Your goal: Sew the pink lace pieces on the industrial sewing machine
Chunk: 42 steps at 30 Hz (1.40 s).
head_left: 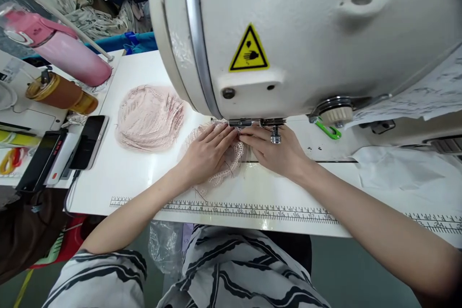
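Note:
My left hand [209, 151] lies flat with fingers stretched out on a pale pink lace piece [225, 173], pressing it onto the white table. My right hand [276, 151] rests beside it, fingers extended and pressed on the same lace. Both sets of fingertips meet just below the presser foot [241, 123] of the big white sewing machine [306, 33]. The needle is hidden by the machine head. A stack of similar pink lace pieces [149, 118] lies to the left of my left hand.
A ruler strip [252, 209] runs along the table's front edge [252, 226]. At the left stand a pink bottle [65, 50], a brown bottle [61, 94] and a phone [89, 140]. A green clip [328, 130] lies under the machine. White cloth [397, 168] lies at the right.

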{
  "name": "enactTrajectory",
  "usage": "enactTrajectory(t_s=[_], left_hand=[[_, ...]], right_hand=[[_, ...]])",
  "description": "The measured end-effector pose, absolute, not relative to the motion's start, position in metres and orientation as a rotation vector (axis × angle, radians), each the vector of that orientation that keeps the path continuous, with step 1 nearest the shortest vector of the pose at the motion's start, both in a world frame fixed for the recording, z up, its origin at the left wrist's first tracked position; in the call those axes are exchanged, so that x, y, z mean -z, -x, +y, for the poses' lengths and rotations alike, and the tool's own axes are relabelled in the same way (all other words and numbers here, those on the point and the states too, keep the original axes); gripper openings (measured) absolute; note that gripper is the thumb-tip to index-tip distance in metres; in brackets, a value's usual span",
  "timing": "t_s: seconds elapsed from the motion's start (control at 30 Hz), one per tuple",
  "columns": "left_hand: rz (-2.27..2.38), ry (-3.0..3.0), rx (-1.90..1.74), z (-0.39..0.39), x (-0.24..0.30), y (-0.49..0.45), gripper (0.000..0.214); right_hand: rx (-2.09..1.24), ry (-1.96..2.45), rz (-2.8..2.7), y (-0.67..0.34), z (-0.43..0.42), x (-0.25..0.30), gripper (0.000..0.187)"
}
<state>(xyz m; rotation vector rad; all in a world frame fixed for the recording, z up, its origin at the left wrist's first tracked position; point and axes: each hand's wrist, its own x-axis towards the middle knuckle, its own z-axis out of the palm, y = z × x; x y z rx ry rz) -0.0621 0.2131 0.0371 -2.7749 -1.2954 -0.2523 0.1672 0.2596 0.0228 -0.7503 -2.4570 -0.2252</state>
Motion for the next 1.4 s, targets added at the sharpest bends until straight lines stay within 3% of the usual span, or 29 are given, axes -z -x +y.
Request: enactTrajectory(t_s=[0.3,0.53,0.77,1.17,1.4], left_hand=[[-1.246,2.811,0.311,0.224,-0.036,0.069,0.048],[-1.240,2.796,0.310,0.224,-0.037,0.068,0.047],[-1.265,2.806,0.299,0.224,-0.038,0.068,0.047],[-1.278,2.790,0.254,0.224,-0.036,0.069,0.049],[-1.200,2.752,0.348,0.204,-0.069,0.072,0.042]], right_hand=[[-0.011,0.938,-2.494,-0.165,0.257,-0.022,0.038],[-0.013,0.991,-2.526,-0.162,0.254,-0.029,0.038],[0.121,0.999,-2.595,-0.163,0.252,-0.028,0.043],[0.264,0.849,-2.480,-0.164,0.256,-0.022,0.034],[0.298,0.729,-2.451,-0.165,0.258,-0.026,0.028]])
